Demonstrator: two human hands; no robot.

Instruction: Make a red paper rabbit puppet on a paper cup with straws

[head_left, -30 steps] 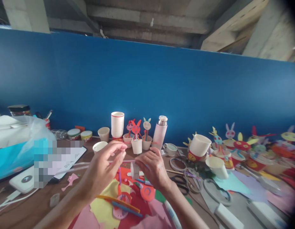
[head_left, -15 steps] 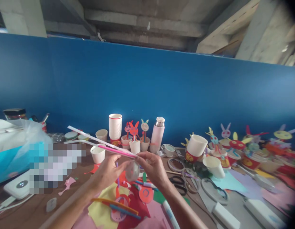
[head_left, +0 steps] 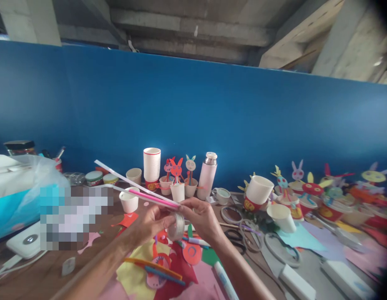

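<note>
My left hand (head_left: 156, 221) is closed around the lower side of a bundle of straws, beside a roll of clear tape (head_left: 177, 227). The bundle has a pink straw (head_left: 149, 196) and white strips or straws (head_left: 114, 171) that reach up to the left. My right hand (head_left: 198, 214) pinches the bundle's right end between thumb and fingers. The tape roll hangs just below the straws, between both hands. Under them lie yellow paper (head_left: 134, 266), red paper (head_left: 181, 275), an orange stick (head_left: 152, 268) and a blue stick (head_left: 165, 276).
Behind the hands stand stacked paper cups (head_left: 152, 164), rabbit figures in cups (head_left: 176, 168) and a pink thermos (head_left: 207, 177). Black scissors (head_left: 235, 241), a tilted cup (head_left: 281, 217) and more figures (head_left: 312, 189) are at the right. A plastic bag (head_left: 33, 179) lies left.
The straws' left ends have swung slightly right. My left fingers have curled in more, and the tape roll has shifted slightly right, its face now clearer.
</note>
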